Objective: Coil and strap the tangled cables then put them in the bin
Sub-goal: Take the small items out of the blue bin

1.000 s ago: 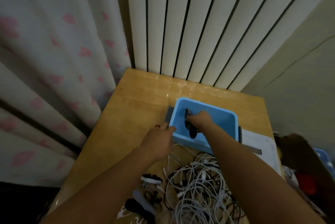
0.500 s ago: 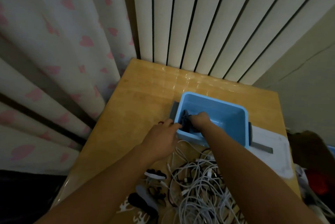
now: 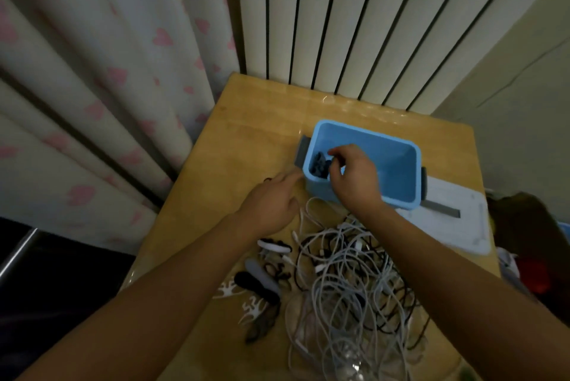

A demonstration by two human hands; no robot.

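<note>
Currently, right hand (image 3: 354, 181) fingers (image 3: 334, 152), curled, hover above the dark strapped cable coil (image 3: 319, 163) inside the light-blue plastic bin (image 3: 401, 164), left hand (image 3: 271, 205) relaxed beside it; judged next: coil the white-and-black tangled cables (image 3: 345, 275) nearer on the wooden counter (image 3: 253, 140).

The dark coil (image 3: 319, 164) in the bin (image 3: 398, 164) is partly hidden by the right hand (image 3: 354, 178), whose grip cannot be told, and the cable tangle (image 3: 348, 288) is cut off at the near edge.
</note>
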